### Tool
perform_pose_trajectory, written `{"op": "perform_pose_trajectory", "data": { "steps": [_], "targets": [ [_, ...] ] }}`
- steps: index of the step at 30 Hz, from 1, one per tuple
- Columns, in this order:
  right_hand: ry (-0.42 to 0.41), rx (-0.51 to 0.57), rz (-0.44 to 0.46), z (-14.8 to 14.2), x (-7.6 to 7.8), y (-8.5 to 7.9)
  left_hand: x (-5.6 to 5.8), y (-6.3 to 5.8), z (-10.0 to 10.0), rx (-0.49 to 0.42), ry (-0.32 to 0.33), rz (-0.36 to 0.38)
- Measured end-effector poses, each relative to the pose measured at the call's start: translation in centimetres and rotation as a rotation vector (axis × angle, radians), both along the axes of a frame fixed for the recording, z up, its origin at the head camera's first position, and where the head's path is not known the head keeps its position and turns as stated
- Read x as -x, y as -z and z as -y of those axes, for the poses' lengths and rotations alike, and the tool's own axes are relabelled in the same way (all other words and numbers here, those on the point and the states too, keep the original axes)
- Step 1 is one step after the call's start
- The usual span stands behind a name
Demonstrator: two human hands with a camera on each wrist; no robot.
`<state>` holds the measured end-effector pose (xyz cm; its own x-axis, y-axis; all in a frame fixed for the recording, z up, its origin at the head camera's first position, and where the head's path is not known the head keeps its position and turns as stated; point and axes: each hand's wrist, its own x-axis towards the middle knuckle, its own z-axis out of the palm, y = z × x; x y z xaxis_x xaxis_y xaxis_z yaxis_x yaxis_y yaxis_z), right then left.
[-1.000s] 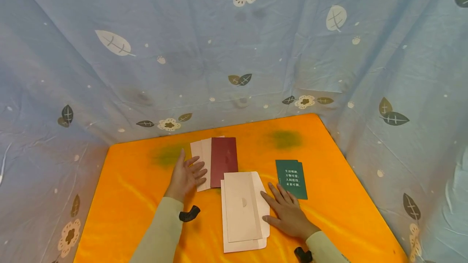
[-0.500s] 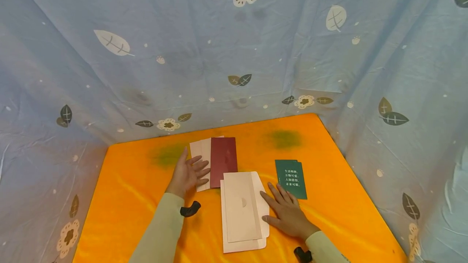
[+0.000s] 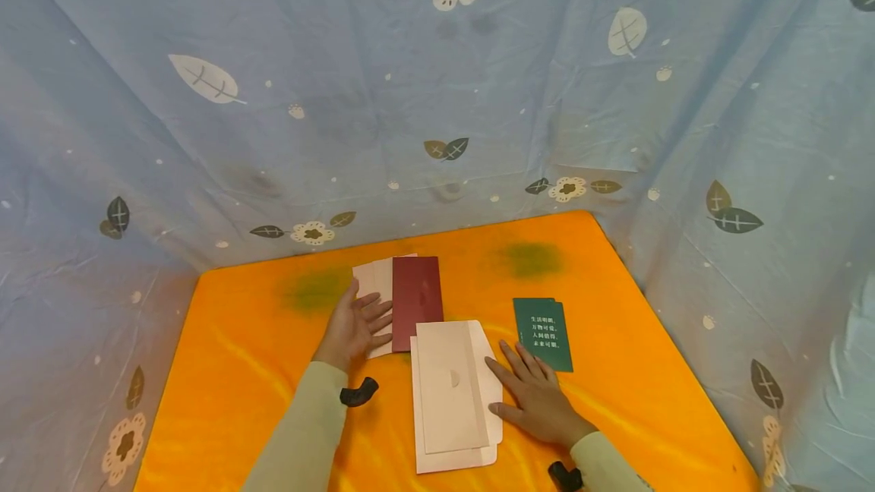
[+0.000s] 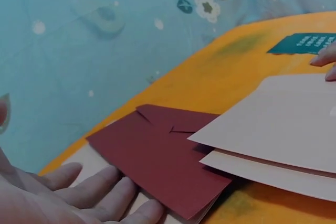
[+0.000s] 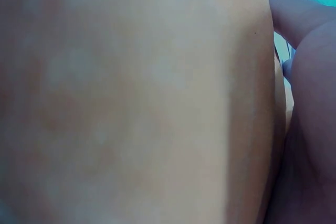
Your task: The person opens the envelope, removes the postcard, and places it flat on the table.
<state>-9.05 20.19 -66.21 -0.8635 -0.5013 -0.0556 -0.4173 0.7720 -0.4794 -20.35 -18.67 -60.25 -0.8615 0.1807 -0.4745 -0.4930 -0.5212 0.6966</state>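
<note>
My left hand (image 3: 350,330), palm turned to the right and fingers extended, overlaps the pale pink envelopes (image 3: 372,276) at the back left. Its fingertips (image 4: 123,184) are right at the left edge of the dark red envelope (image 3: 417,294), which lies partly over those pale ones. In front, two pale pink envelopes (image 3: 451,408) are stacked, the smaller on top with a half-round mark. Along their right flap edge my right hand (image 3: 536,405) rests palm down, fingers spread, index finger and thumb at the flap. Its other fingertips overlap the green cards (image 3: 544,329) printed with white characters.
An orange cloth (image 3: 636,370) covers the table. Blue patterned curtains (image 3: 328,127) close it in at the back and both sides. The right wrist view is mostly filled by a blurred pale surface (image 5: 131,98).
My left hand has shifted slightly to the right, bringing its fingertips closer to the dark red envelope. My right hand and the papers stay where they were.
</note>
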Motion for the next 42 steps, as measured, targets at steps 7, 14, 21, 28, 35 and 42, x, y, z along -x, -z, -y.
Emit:
{"op": "perform_pose_trajectory", "data": {
  "steps": [7,14,21,28,35,42],
  "targets": [
    [0.000,0.017,-0.031,0.3,-0.1,-0.3,0.4,0.0,-0.9,0.067,0.009,-0.005],
    [-0.001,0.030,-0.046,0.1,-0.1,-0.1,0.6,0.2,-1.6,0.127,0.144,-0.039],
    [-0.008,0.019,-0.002,0.0,-0.1,0.2,0.6,0.5,-2.1,0.171,0.192,-0.058],
    [-0.006,0.028,-0.048,0.1,-0.1,0.2,0.7,1.3,-2.2,0.224,0.190,-0.056],
    [-0.004,0.022,-0.031,0.1,-0.1,-0.1,0.5,1.4,-2.5,0.265,0.171,-0.067],
    [-0.002,0.008,-0.003,0.0,-0.1,-0.2,0.4,1.0,-2.3,0.276,0.140,-0.071]
  ]
}}
